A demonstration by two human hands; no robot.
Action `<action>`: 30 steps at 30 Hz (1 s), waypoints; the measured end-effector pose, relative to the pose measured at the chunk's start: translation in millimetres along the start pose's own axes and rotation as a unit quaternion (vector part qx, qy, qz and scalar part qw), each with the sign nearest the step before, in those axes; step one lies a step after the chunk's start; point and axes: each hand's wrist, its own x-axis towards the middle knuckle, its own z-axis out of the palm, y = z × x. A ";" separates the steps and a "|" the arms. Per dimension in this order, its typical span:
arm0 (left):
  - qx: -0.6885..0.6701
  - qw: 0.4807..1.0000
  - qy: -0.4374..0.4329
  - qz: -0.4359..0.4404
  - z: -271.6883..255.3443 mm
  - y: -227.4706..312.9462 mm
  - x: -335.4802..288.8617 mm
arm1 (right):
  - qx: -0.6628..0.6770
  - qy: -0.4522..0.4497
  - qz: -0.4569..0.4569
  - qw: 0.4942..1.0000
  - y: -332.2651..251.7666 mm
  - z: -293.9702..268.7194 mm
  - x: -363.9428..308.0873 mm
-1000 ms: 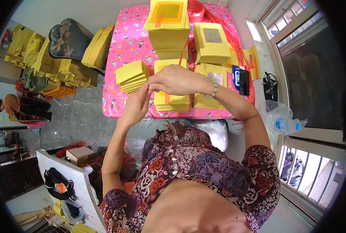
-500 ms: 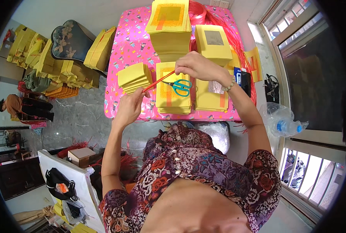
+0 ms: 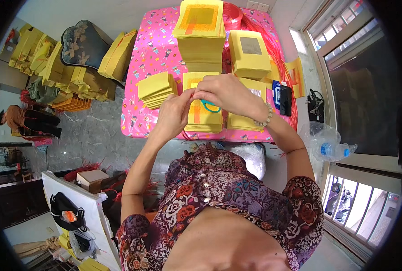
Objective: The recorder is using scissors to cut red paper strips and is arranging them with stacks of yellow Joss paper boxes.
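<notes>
Strip [image 3: 192, 95], long axis mostly hidden, in pinching fingers [image 3: 203, 88] of left hand [image 3: 170, 113] and right hand [image 3: 228, 92], bottle [image 3: 331, 149] at their four o'clock.

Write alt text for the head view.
A person's left hand and right hand meet, red strip showing between them, above teal-handled scissors on a yellow paper stack on a pink-covered table. A taller stack stands behind.

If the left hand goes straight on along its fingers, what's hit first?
Likely the right hand: its fingertips sit just ahead of the left hand, though whether the two touch is unclear.
</notes>
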 end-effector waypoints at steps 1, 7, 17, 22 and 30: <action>-0.016 0.998 0.057 0.030 2.0 0.1 1.7 | 0.004 -0.003 0.023 1.000 3.6 -3.3 -2.0; -0.093 0.991 0.059 -0.070 4.8 -0.5 2.7 | 0.114 0.070 0.122 0.983 1.9 -8.0 -5.1; -0.229 0.960 0.132 -0.089 31.0 4.8 18.3 | 0.639 0.192 0.259 0.698 21.2 32.9 4.6; -0.249 0.951 0.152 -0.102 42.5 7.6 24.3 | 0.688 0.256 0.251 0.631 27.2 40.0 8.9; -0.105 0.982 0.128 -0.091 63.3 14.0 32.4 | 0.651 0.328 0.252 0.636 24.4 50.8 14.6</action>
